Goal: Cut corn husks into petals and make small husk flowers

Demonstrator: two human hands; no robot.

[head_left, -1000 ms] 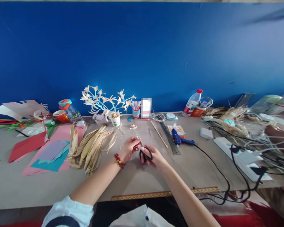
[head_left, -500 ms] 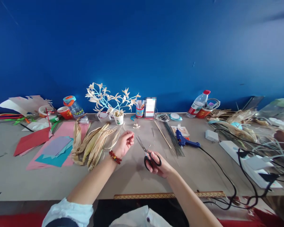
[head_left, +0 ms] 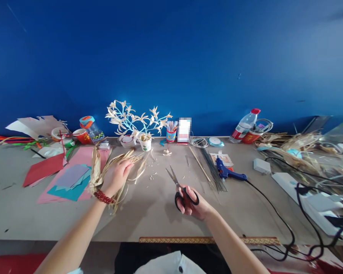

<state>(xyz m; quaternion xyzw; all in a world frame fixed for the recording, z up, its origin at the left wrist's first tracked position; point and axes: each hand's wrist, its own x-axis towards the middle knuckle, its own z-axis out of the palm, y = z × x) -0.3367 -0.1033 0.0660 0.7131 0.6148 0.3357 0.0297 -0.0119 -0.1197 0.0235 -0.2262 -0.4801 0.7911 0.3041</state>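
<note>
My left hand [head_left: 118,178], a red bead bracelet at its wrist, is down on the bundle of dried corn husks [head_left: 95,167] left of the middle. Its fingers curl closed over the husks, and their tips are partly hidden. In my right hand [head_left: 193,203] is a pair of black-handled scissors [head_left: 178,184], fingers through the loops. The blades point up and left, slightly apart, above the tabletop. Between the hands lie small pale scraps [head_left: 151,177]. Behind them a white paper cup [head_left: 145,144] holds a branch of pale husk flowers [head_left: 143,120].
Coloured paper sheets [head_left: 71,179] lie at the left. On the right are thin dark wires [head_left: 213,171], a blue glue gun [head_left: 230,173] with a trailing cord, a white power strip [head_left: 297,201] and tangled cables. A bottle [head_left: 244,127] stands near the blue wall.
My left hand has moved left and down from near the scissors' tips onto the corn husks. My right hand still holds the scissors in about the same place. The view has shifted slightly.
</note>
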